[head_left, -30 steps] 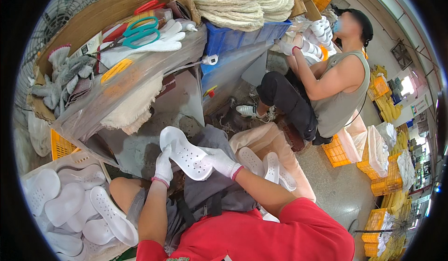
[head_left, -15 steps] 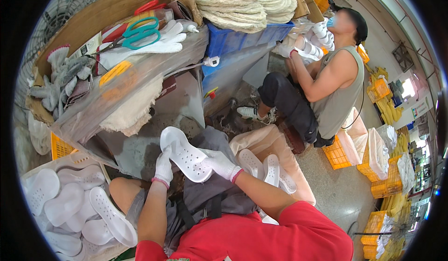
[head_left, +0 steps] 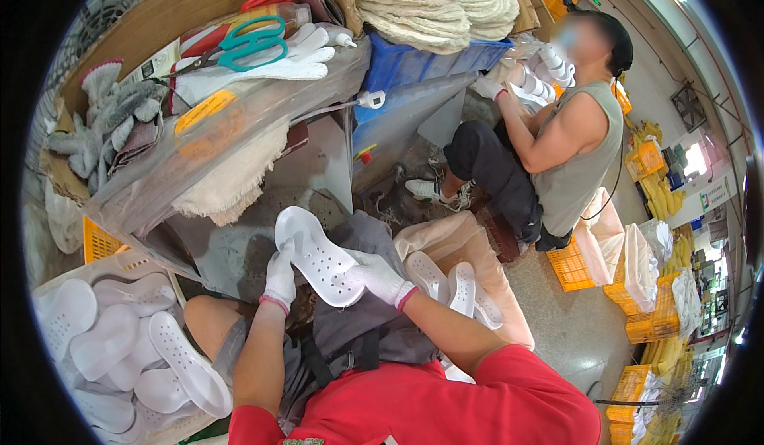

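A white perforated insole point(head_left: 318, 260) is held over my lap, tilted, with its cupped end up and away from me. My left hand point(head_left: 280, 278), in a white glove with a pink cuff, grips its left edge near the cupped end. The gloved right hand point(head_left: 383, 276) pinches its right edge near the wide end, fingers partly hidden beneath it. To my left, a heap of similar insoles point(head_left: 187, 365) fills a lined crate. On my right, several more insoles point(head_left: 463, 287) lie in a bin with a pale pink liner point(head_left: 509, 310).
Ahead stands a plastic-wrapped bench with a cardboard box point(head_left: 119, 35), teal scissors point(head_left: 255, 43) and gloves point(head_left: 103, 139). Stacked cloth pads point(head_left: 410, 15) rest on a blue crate point(head_left: 430, 63). A seated co-worker point(head_left: 577, 135) handles white pieces at right. Orange crates point(head_left: 571, 264) line the floor.
The view has shifted slightly. The cupped end of the insole has risen a little, and both hands keep their hold on it.
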A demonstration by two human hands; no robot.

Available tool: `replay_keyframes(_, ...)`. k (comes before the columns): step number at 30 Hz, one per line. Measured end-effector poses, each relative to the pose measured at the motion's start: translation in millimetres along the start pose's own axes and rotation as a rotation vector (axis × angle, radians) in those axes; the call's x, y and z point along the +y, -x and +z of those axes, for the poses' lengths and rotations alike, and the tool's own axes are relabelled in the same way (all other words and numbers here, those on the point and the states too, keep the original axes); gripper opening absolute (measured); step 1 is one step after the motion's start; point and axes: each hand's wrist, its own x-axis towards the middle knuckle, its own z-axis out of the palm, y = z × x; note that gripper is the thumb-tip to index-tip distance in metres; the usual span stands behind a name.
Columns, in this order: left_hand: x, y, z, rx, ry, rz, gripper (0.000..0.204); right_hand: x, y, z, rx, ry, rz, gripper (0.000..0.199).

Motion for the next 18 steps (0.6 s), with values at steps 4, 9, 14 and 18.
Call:
replay_keyframes(4, 1.5, 2.8, 4.0, 0.015, 0.023, 0.013, 0.070, 1.4, -0.5, -1.0, 0.001, 0.028, -0.017, 0.066)
replay_keyframes(9, 10.2, 12.1, 12.5, 0.049, -0.014, -0.041, 0.066, 3.4, -1.8, -1.8, -0.016, 0.035, -0.042, 0.067)
replay_keyframes(14, 8.5, 7.4, 11.4, 0.046, 0.000, -0.015, 0.066, 3.6, -1.8, -0.6, -0.005, 0.006, -0.033, 0.065)
replay_keyframes(18, 4.3, 5.2, 10.3, 0.051, 0.009, -0.012, 0.065, 1.7, 0.1, 1.4, 0.009, -0.024, -0.004, 0.065)
